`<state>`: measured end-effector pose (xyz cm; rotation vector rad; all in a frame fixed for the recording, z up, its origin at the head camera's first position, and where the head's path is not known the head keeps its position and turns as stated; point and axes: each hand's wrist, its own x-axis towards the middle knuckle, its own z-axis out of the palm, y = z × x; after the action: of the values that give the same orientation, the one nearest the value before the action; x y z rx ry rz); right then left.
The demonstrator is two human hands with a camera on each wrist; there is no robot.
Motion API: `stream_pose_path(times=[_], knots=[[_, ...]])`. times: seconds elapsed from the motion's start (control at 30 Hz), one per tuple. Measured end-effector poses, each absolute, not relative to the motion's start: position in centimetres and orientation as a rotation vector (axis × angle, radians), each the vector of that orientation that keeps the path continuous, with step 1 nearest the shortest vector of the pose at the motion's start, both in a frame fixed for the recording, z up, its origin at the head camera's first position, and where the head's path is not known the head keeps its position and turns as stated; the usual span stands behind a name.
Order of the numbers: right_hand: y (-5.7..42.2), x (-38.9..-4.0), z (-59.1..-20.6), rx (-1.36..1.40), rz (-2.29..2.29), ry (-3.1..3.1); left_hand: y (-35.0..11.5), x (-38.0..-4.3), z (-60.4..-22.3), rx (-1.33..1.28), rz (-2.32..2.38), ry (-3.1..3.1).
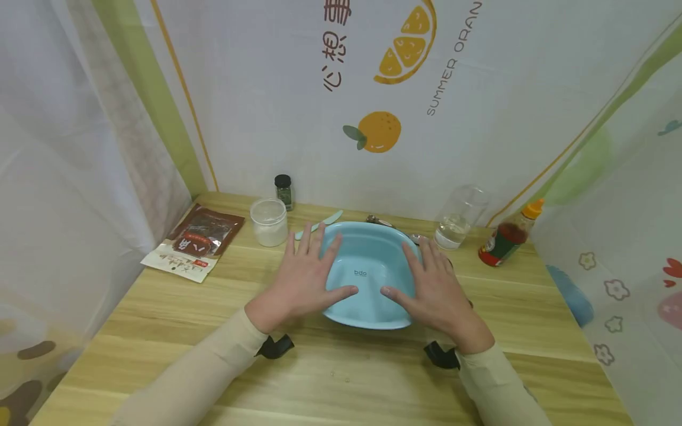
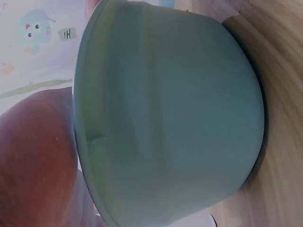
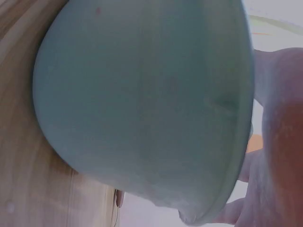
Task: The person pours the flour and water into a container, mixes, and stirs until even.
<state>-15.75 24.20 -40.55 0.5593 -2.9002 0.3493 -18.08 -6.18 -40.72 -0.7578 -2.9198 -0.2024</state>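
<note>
A light blue plastic basin [image 1: 367, 307] marked "bdo" stands on the wooden table. Over its left rim spreads my left hand [image 1: 303, 272], fingers straight and thumb pointing inward above the hollow. My right hand [image 1: 439, 287] mirrors it across the right rim, fingers extended forward. In the left wrist view the palm is right at the rim of the basin [image 2: 175, 113], whose base rests on the wood. The right wrist view shows the other side of the basin [image 3: 142, 104], with right fingers [image 3: 232, 210] along its edge. Neither hand curls round anything.
Behind the basin are a jar of white powder [image 1: 269, 228], a black-capped spice bottle [image 1: 285, 194], a pale green knife [image 1: 331, 219] and a partly hidden metal utensil [image 1: 380, 222]. A glass with clear liquid [image 1: 453, 229] and sauce bottle [image 1: 506, 239] stand right; a brown packet [image 1: 199, 236] lies left.
</note>
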Motion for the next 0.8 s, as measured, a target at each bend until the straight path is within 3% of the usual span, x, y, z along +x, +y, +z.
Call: stream_pose_path(times=[0.8], knots=[[26.7,-18.0,-41.3,0.49,0.78,-2.983,-10.8,-22.7,-39.7,-0.612,-0.555,-2.821]])
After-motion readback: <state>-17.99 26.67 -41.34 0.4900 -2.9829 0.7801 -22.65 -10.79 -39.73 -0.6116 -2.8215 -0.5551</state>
